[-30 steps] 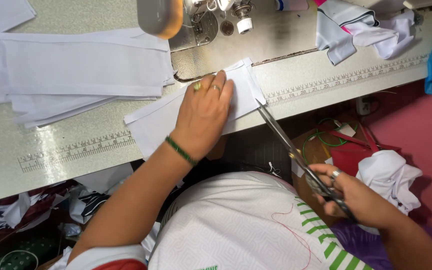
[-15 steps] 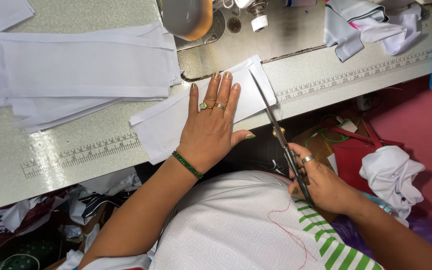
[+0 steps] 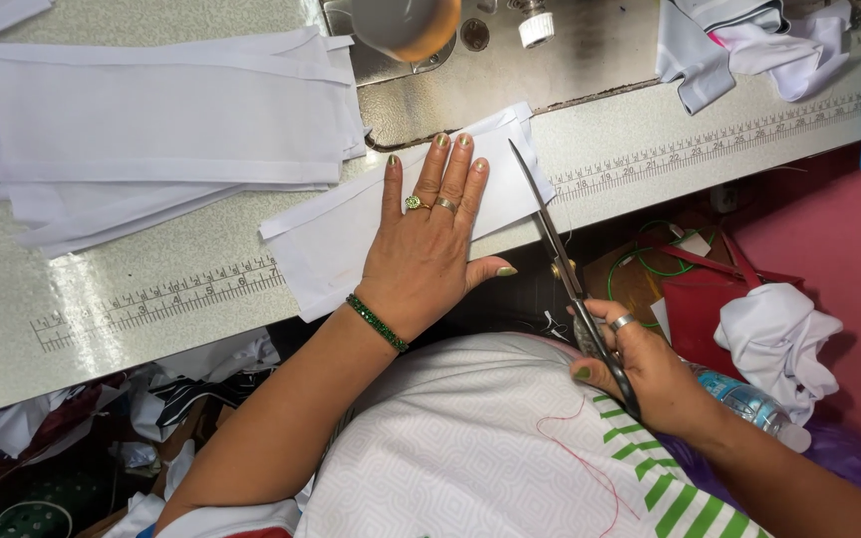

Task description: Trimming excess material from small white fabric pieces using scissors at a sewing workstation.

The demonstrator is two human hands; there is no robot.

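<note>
While the left hand (image 3: 429, 249) stays flat, fingers spread, on the white rectangular fabric piece (image 3: 351, 231), the right hand (image 3: 640, 364) grips the long steel scissors (image 3: 565, 264). Their tip has advanced onto the fabric beside the fingers.

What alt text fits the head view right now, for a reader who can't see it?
The left hand presses a white fabric piece flat on the sewing table while the right hand holds scissors, blades reaching over the fabric's right end. A stack of white fabric strips lies to the left.
</note>
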